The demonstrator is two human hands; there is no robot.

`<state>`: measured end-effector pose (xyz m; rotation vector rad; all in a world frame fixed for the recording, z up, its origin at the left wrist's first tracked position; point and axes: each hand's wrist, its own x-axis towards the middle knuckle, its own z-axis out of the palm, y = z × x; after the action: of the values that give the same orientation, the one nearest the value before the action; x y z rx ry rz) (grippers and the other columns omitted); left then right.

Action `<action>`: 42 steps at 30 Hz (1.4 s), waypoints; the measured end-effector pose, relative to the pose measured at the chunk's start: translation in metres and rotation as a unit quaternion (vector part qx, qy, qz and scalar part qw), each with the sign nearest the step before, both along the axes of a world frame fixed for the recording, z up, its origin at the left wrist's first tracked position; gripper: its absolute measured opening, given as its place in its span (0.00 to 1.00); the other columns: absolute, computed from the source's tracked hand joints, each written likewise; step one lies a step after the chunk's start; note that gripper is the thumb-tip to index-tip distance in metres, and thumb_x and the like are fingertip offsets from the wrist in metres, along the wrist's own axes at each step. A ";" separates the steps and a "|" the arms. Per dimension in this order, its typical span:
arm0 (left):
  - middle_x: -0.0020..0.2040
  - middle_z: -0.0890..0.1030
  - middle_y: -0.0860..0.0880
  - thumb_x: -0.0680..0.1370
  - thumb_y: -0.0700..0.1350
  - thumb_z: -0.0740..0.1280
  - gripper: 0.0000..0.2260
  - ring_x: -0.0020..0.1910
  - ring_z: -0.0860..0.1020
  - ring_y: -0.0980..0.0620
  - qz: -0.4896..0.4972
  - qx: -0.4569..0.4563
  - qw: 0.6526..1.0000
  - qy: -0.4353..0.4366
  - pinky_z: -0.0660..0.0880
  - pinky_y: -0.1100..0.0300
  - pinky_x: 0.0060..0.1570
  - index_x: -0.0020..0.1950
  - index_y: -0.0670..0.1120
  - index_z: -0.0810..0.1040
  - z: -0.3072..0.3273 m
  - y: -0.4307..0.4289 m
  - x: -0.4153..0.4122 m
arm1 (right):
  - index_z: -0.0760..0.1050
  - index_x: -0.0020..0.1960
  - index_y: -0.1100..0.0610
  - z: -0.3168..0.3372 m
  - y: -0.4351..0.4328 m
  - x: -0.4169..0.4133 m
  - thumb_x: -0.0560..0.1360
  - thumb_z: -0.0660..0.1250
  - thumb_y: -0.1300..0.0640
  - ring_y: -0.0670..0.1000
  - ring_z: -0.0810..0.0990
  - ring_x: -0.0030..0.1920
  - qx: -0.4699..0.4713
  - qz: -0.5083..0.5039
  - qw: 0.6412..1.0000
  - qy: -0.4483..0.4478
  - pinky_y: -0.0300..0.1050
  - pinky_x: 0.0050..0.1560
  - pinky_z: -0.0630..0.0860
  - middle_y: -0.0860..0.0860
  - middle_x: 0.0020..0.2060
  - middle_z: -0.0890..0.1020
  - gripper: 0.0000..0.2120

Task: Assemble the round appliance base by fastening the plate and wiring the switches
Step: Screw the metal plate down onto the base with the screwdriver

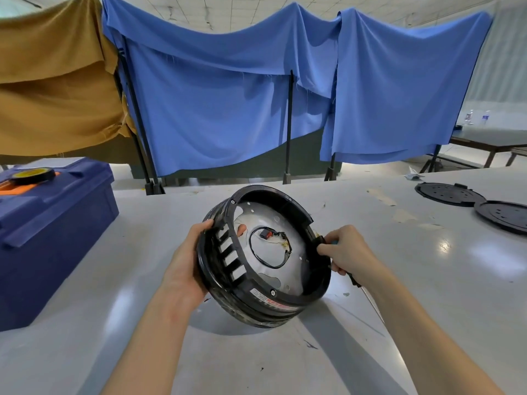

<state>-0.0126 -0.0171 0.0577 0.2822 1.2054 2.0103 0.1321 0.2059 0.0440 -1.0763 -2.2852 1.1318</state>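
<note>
The round black appliance base (273, 305) is tilted up off the grey table, its open side facing me. Inside sits a silver metal plate (296, 240) with a looped black wire and a small red and black switch (266, 233). My left hand (186, 266) grips the base's left rim, thumb inside by the vent slots. My right hand (346, 250) pinches a small black part at the right rim and also holds a screwdriver (368, 297), whose shaft points down to the right.
A blue toolbox (51, 223) with a roll of tape on its lid stands at the left. Two round black covers (449, 193) (503, 215) lie at the far right of the table. Blue and tan cloths hang behind the table.
</note>
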 end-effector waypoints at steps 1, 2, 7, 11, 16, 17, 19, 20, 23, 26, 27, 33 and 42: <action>0.44 0.86 0.48 0.68 0.54 0.72 0.12 0.39 0.85 0.49 0.009 -0.016 1.000 0.010 0.81 0.56 0.35 0.44 0.48 0.87 0.000 -0.001 -0.002 | 0.72 0.33 0.63 0.000 0.000 0.000 0.70 0.65 0.65 0.52 0.62 0.20 0.006 0.003 1.000 -0.001 0.46 0.31 0.63 0.53 0.15 0.69 0.08; 0.45 0.86 0.47 0.67 0.56 0.72 0.14 0.40 0.85 0.48 0.018 -0.034 0.999 0.019 0.81 0.56 0.37 0.46 0.48 0.86 0.000 -0.002 -0.005 | 0.71 0.32 0.61 0.000 0.001 0.000 0.70 0.65 0.65 0.52 0.62 0.20 0.012 0.006 1.000 -0.001 0.47 0.31 0.63 0.52 0.15 0.69 0.09; 0.48 0.85 0.42 0.62 0.70 0.71 0.34 0.47 0.82 0.42 0.063 -0.170 0.979 0.097 0.78 0.45 0.53 0.55 0.45 0.81 0.000 -0.006 -0.021 | 0.69 0.31 0.62 0.007 0.005 0.001 0.70 0.67 0.66 0.51 0.62 0.18 0.040 0.023 0.999 -0.019 0.38 0.23 0.60 0.51 0.15 0.65 0.11; 0.45 0.86 0.41 0.56 0.68 0.76 0.36 0.44 0.84 0.43 0.003 -0.246 0.958 0.148 0.80 0.49 0.52 0.52 0.42 0.84 0.001 -0.002 -0.018 | 0.70 0.31 0.62 0.013 0.001 0.002 0.69 0.68 0.65 0.51 0.62 0.17 0.047 0.039 0.997 -0.053 0.39 0.24 0.61 0.53 0.15 0.69 0.11; 0.35 0.84 0.41 0.69 0.45 0.76 0.13 0.31 0.83 0.46 0.011 -0.306 0.934 0.184 0.78 0.59 0.32 0.46 0.37 0.83 -0.014 0.003 -0.017 | 0.67 0.27 0.63 0.018 -0.008 0.006 0.67 0.68 0.64 0.50 0.62 0.15 0.054 0.060 0.990 -0.113 0.35 0.23 0.61 0.53 0.15 0.72 0.14; 0.32 0.83 0.42 0.70 0.42 0.75 0.09 0.28 0.81 0.47 0.015 -0.315 0.928 0.201 0.75 0.62 0.30 0.44 0.36 0.83 -0.017 0.003 -0.016 | 0.67 0.27 0.62 0.018 -0.010 0.007 0.67 0.68 0.64 0.50 0.63 0.15 0.049 0.065 0.989 -0.121 0.35 0.22 0.60 0.54 0.15 0.73 0.14; 0.32 0.79 0.42 0.71 0.37 0.70 0.06 0.30 0.76 0.48 0.020 -0.337 0.910 0.240 0.72 0.60 0.34 0.43 0.33 0.82 -0.023 0.002 -0.017 | 0.66 0.28 0.61 0.019 -0.014 0.007 0.67 0.68 0.64 0.50 0.63 0.16 0.038 0.069 0.988 -0.134 0.34 0.23 0.59 0.55 0.17 0.74 0.13; 0.33 0.78 0.42 0.71 0.35 0.68 0.06 0.32 0.75 0.48 0.019 -0.348 0.900 0.260 0.70 0.59 0.36 0.44 0.33 0.81 -0.025 0.002 -0.018 | 0.66 0.29 0.60 0.019 -0.016 0.007 0.66 0.67 0.64 0.50 0.62 0.17 0.034 0.071 0.987 -0.142 0.34 0.24 0.59 0.56 0.17 0.75 0.12; 0.32 0.78 0.43 0.72 0.34 0.66 0.06 0.32 0.74 0.48 0.018 -0.362 0.890 0.276 0.70 0.60 0.35 0.45 0.34 0.82 -0.028 0.001 -0.021 | 0.67 0.28 0.62 0.021 -0.020 0.008 0.64 0.67 0.63 0.51 0.62 0.18 0.034 0.091 0.981 -0.166 0.33 0.23 0.59 0.57 0.19 0.78 0.10; 0.31 0.78 0.42 0.72 0.34 0.66 0.06 0.30 0.75 0.47 0.004 -0.361 0.891 0.276 0.72 0.61 0.34 0.44 0.34 0.82 -0.029 0.000 -0.026 | 0.70 0.28 0.63 0.024 -0.018 0.010 0.67 0.68 0.60 0.51 0.63 0.18 0.017 0.122 0.977 -0.176 0.32 0.21 0.60 0.57 0.21 0.80 0.12; 0.31 0.78 0.41 0.72 0.34 0.66 0.06 0.30 0.75 0.47 -0.002 -0.356 0.893 0.277 0.73 0.60 0.34 0.45 0.35 0.82 -0.029 0.000 -0.028 | 0.71 0.28 0.64 0.023 -0.015 0.010 0.70 0.68 0.57 0.51 0.64 0.19 0.013 0.128 0.975 -0.179 0.33 0.21 0.61 0.57 0.22 0.81 0.15; 0.41 0.86 0.50 0.77 0.48 0.70 0.03 0.39 0.84 0.54 0.020 -0.283 0.908 0.307 0.78 0.64 0.36 0.48 0.54 0.84 -0.029 0.001 -0.036 | 0.81 0.44 0.60 0.013 0.003 -0.010 0.78 0.65 0.46 0.47 0.67 0.17 0.059 0.085 0.993 -0.063 0.34 0.19 0.63 0.58 0.29 0.83 0.17; 0.44 0.86 0.51 0.81 0.40 0.64 0.10 0.42 0.84 0.56 -0.045 -0.272 0.884 0.379 0.78 0.67 0.40 0.53 0.52 0.83 -0.025 0.001 -0.044 | 0.72 0.28 0.61 0.012 0.000 -0.020 0.75 0.69 0.54 0.49 0.62 0.16 0.046 0.194 0.976 -0.091 0.35 0.22 0.59 0.48 0.16 0.71 0.20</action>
<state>-0.0564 -0.0158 0.0327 0.8667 2.1268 1.4034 0.1120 0.2057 0.0565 -0.7422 -2.7500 1.0868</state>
